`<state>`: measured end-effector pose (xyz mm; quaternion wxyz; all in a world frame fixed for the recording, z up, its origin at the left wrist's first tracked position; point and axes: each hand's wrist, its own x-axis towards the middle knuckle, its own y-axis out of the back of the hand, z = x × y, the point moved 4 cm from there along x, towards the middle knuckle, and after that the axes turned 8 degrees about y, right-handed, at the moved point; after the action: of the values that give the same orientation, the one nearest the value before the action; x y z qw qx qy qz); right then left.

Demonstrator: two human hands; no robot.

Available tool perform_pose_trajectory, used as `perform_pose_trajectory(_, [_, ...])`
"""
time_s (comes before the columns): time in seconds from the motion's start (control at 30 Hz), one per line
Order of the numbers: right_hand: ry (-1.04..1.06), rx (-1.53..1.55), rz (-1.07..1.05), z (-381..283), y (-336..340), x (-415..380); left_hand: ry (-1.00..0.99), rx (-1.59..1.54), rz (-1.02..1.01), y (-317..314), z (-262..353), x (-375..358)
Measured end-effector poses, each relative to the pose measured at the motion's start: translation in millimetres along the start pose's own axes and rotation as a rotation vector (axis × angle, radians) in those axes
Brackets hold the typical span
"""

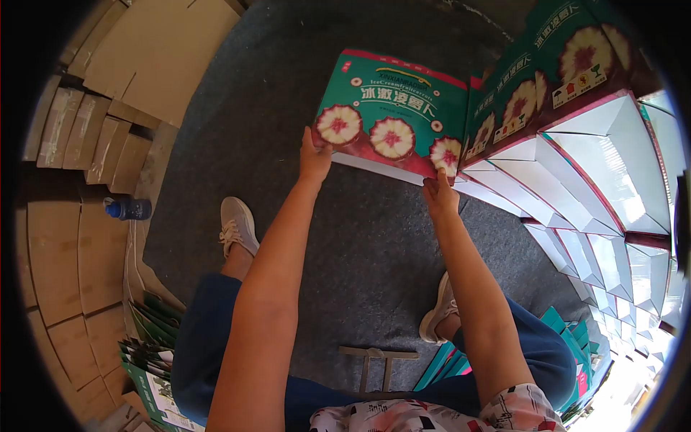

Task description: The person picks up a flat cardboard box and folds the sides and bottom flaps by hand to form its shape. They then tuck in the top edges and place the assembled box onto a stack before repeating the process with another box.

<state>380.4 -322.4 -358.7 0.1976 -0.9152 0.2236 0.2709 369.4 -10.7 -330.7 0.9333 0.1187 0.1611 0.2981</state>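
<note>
Grey carpet (288,144), stacked cartons (597,144), cardboard sheets (65,252)

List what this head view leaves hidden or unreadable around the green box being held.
- Green box: underside faces away.
- Left hand and right hand: fingers tucked under the box's edge.
- Stacked boxes: cut off by the lens rim at right.
- Bottle: label too small.

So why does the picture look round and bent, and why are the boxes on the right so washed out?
Head view: a fisheye lens bends straight edges and leaves dark corners. Strong light glares off the white insides of the open boxes at right, bleaching the lower right edge. The green box held by the left hand and right hand is evenly lit and sharp.
</note>
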Motion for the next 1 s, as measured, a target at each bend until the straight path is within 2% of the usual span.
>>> perform_pose_trajectory(0.1, [-0.060,0.058,0.000,-2,2,0,-0.150,0.026,0.032,-3,3,-19])
perform_pose_trajectory(0.17, [-0.103,0.153,0.094,2,9,-8,-0.247,0.031,0.025,4,2,-50])
perform_pose_trajectory(0.23, [-0.166,0.271,0.121,18,12,-33,-0.122,0.402,0.144,5,-24,-98])
perform_pose_trajectory(0.3, [-0.252,0.371,0.014,42,0,-88,0.053,0.315,-0.076,-4,-46,-163])
perform_pose_trajectory(0.33, [-0.284,0.348,-0.003,43,-8,-135,0.122,0.396,-0.194,-19,-87,-192])
perform_pose_trajectory(0.37, [-0.327,0.337,-0.098,59,-10,-167,0.242,0.248,-0.395,-26,-81,-235])
perform_pose_trajectory(0.47, [-0.433,0.201,-0.244,67,-2,-287,0.305,0.413,-0.720,-46,-102,-350])
perform_pose_trajectory(0.53, [-0.460,0.092,-0.420,51,11,-352,0.239,0.379,-0.871,-39,-86,-399])
perform_pose_trajectory(0.57, [-0.484,0.034,-0.525,43,18,-379,0.177,0.394,-0.892,-33,-86,-415])
perform_pose_trajectory(0.67, [-0.353,0.011,-0.844,-5,37,-441,-0.055,0.446,-0.896,-14,-78,-448])
perform_pose_trajectory(0.73, [-0.131,0.058,-1.016,-47,58,-473,-0.095,0.548,-0.847,6,-67,-454])
perform_pose_trajectory(0.77, [-0.010,0.081,-1.083,-70,72,-485,-0.007,0.444,-0.820,22,-53,-462])
perform_pose_trajectory(0.87, [0.702,-0.214,-1.080,-161,130,-499,0.193,0.273,-0.779,58,-36,-483])
perform_pose_trajectory(0.9, [0.979,-0.311,-0.985,-184,151,-495,0.090,0.457,-0.806,58,-50,-475])
perform_pose_trajectory(0.93, [1.226,-0.409,-0.795,-200,173,-491,-0.026,0.637,-0.815,56,-62,-465])
perform_pose_trajectory(0.97, [1.373,-0.516,-0.634,-205,198,-478,-0.152,0.811,-0.805,51,-66,-460])
perform_pose_trajectory(1.0, [1.424,-0.606,-0.463,-205,223,-461,-0.086,0.890,-0.838,53,-58,-466])
